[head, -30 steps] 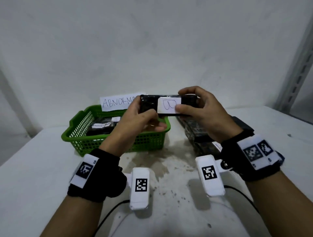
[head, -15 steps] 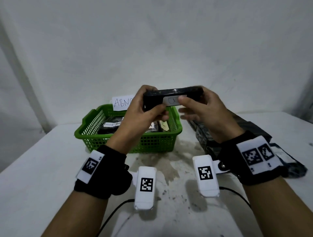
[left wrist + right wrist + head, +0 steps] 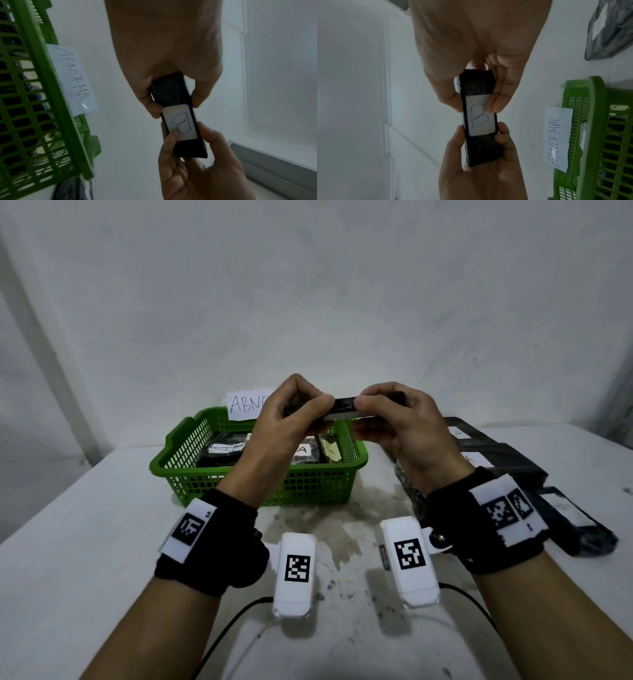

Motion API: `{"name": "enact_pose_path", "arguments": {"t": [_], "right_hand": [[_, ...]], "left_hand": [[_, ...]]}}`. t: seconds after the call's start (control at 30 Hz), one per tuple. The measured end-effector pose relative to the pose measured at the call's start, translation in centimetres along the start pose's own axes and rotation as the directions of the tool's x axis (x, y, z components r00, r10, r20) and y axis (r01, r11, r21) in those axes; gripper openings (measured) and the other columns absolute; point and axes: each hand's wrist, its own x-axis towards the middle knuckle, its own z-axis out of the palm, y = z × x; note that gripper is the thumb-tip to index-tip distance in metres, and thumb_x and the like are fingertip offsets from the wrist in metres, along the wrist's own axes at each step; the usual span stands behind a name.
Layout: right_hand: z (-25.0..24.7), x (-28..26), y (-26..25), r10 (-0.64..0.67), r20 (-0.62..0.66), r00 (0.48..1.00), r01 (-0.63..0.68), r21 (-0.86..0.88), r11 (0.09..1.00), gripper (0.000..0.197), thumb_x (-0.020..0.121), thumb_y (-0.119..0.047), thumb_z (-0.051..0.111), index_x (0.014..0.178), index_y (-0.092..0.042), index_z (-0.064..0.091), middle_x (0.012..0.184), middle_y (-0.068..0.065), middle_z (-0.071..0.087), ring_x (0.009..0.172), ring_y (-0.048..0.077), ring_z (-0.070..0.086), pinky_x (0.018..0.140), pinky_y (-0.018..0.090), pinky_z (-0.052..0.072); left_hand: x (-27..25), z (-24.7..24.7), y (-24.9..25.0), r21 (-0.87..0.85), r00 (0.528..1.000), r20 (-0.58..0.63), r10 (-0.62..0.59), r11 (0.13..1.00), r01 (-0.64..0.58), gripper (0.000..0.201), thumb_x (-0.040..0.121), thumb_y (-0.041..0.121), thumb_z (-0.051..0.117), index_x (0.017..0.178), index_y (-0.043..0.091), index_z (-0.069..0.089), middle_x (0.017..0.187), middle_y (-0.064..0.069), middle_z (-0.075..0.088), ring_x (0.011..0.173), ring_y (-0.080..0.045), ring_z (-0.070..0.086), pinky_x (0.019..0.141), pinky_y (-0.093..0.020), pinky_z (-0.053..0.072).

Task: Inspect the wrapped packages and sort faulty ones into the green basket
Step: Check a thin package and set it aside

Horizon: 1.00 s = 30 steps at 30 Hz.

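I hold a black wrapped package (image 3: 344, 408) in the air above the green basket (image 3: 260, 484), one hand at each end. My left hand (image 3: 294, 412) grips its left end and my right hand (image 3: 387, 414) pinches its right end. The package (image 3: 178, 115) carries a white label with a hand-drawn "B", seen on the package (image 3: 479, 116) in both wrist views. In the head view the package is turned edge-on, label facing away. The basket holds several black wrapped packages (image 3: 222, 451) with white labels.
A paper sign reading "ABNORMAL" (image 3: 246, 405) is taped to the basket's back rim. A pile of black wrapped packages (image 3: 493, 457) lies on the white table (image 3: 85, 542) to the right. Two white tagged devices (image 3: 296, 573) with cables sit near the front edge.
Both hands have tilted the package so its labelled face turned away from my head; it now shows edge-on. My view has shifted left and the hands sit slightly lower.
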Motion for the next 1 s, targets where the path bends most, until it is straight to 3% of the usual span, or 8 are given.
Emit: {"name": "enact_pose_path", "arguments": {"t": [0.1, 0.23, 0.37, 0.47, 0.57, 0.7, 0.9, 1.0], "right_hand": [[0.0, -0.1, -0.1, -0.031, 0.010, 0.999, 0.031, -0.003, 1.000, 0.010, 0.085, -0.004, 0.074, 0.082, -0.011, 0.067, 0.080, 0.010, 0.066, 0.066, 0.022, 0.066, 0.061, 0.028, 0.058], [-0.1, -0.1, -0.4, 0.041, 0.056, 0.998, -0.046, 0.095, 0.994, 0.014, 0.084, -0.004, 0.072, 0.092, -0.012, 0.065, 0.093, 0.013, 0.067, 0.067, 0.021, 0.069, 0.064, 0.029, 0.059], [-0.7, -0.1, -1.0, 0.095, 0.108, 0.990, -0.113, 0.177, 0.978, 0.029, 0.081, -0.019, 0.071, 0.107, -0.012, 0.060, 0.106, 0.017, 0.072, 0.087, 0.029, 0.074, 0.072, 0.033, 0.061], [-1.0, 0.2, -0.6, 0.074, 0.045, 0.996, -0.081, 0.178, 0.981, 0.031, 0.085, 0.000, 0.069, 0.113, -0.009, 0.058, 0.103, 0.016, 0.069, 0.092, 0.031, 0.072, 0.078, 0.037, 0.063], [-1.1, 0.5, -0.1, 0.037, 0.030, 0.999, -0.041, 0.135, 0.990, 0.040, 0.080, 0.012, 0.069, 0.113, -0.008, 0.060, 0.100, 0.014, 0.067, 0.093, 0.031, 0.071, 0.084, 0.040, 0.062], [-1.0, 0.3, 0.0, -0.020, 0.012, 1.000, 0.020, 0.020, 1.000, 0.038, 0.078, 0.013, 0.072, 0.106, -0.012, 0.065, 0.098, 0.018, 0.071, 0.091, 0.033, 0.074, 0.080, 0.037, 0.062], [-0.9, 0.3, 0.4, -0.116, 0.001, 0.993, 0.115, -0.136, 0.984, 0.034, 0.076, 0.004, 0.076, 0.100, -0.019, 0.069, 0.102, 0.009, 0.073, 0.100, 0.029, 0.072, 0.086, 0.038, 0.059], [-0.7, 0.3, 0.2, -0.027, 0.019, 0.999, 0.028, -0.091, 0.995, 0.021, 0.081, -0.015, 0.075, 0.100, -0.019, 0.067, 0.103, 0.006, 0.070, 0.101, 0.027, 0.071, 0.082, 0.041, 0.061]], "left_hand": [[-0.1, -0.1, 0.2, 0.002, 1.000, -0.002, 0.009, 1.000, -0.009, 0.015, 0.086, 0.024, 0.067, 0.073, 0.026, 0.060, 0.095, -0.017, 0.057, 0.092, -0.028, 0.058, 0.084, -0.039, 0.049], [-0.1, -0.5, 0.3, 0.098, 0.998, -0.010, 0.065, 0.993, -0.064, 0.007, 0.092, 0.020, 0.066, 0.093, 0.015, 0.061, 0.111, -0.027, 0.062, 0.099, -0.028, 0.066, 0.088, -0.034, 0.056], [-0.1, -1.0, 0.5, 0.160, 0.999, 0.029, 0.036, 0.986, -0.041, 0.032, 0.088, 0.018, 0.069, 0.118, 0.019, 0.058, 0.127, -0.007, 0.059, 0.113, -0.016, 0.063, 0.088, -0.027, 0.054], [-0.1, -1.1, 0.7, 0.169, 0.999, 0.051, 0.009, 0.985, -0.017, 0.044, 0.087, 0.013, 0.071, 0.127, 0.023, 0.054, 0.131, -0.001, 0.056, 0.113, -0.015, 0.064, 0.087, -0.027, 0.055], [-0.1, -0.6, 1.0, 0.058, 0.997, 0.034, -0.075, 0.996, 0.073, 0.043, 0.089, 0.018, 0.070, 0.128, 0.019, 0.053, 0.117, -0.006, 0.060, 0.094, -0.019, 0.070, 0.075, -0.028, 0.058], [-0.2, -0.4, 0.9, 0.198, 0.994, -0.062, -0.092, 0.975, 0.102, 0.035, 0.088, 0.009, 0.073, 0.118, 0.012, 0.054, 0.093, -0.005, 0.066, 0.059, -0.012, 0.062, 0.047, -0.021, 0.046], [-0.5, 0.0, 0.7, 0.272, 0.997, -0.081, -0.008, 0.962, 0.030, 0.029, 0.090, 0.013, 0.071, 0.110, 0.017, 0.051, 0.101, -0.004, 0.066, 0.065, -0.008, 0.066, 0.048, -0.020, 0.046], [-0.6, 0.2, 0.8, 0.184, 0.998, -0.067, -0.012, 0.983, 0.024, 0.015, 0.097, 0.018, 0.062, 0.105, 0.015, 0.050, 0.107, -0.008, 0.061, 0.078, -0.015, 0.068, 0.051, -0.025, 0.051]]}}
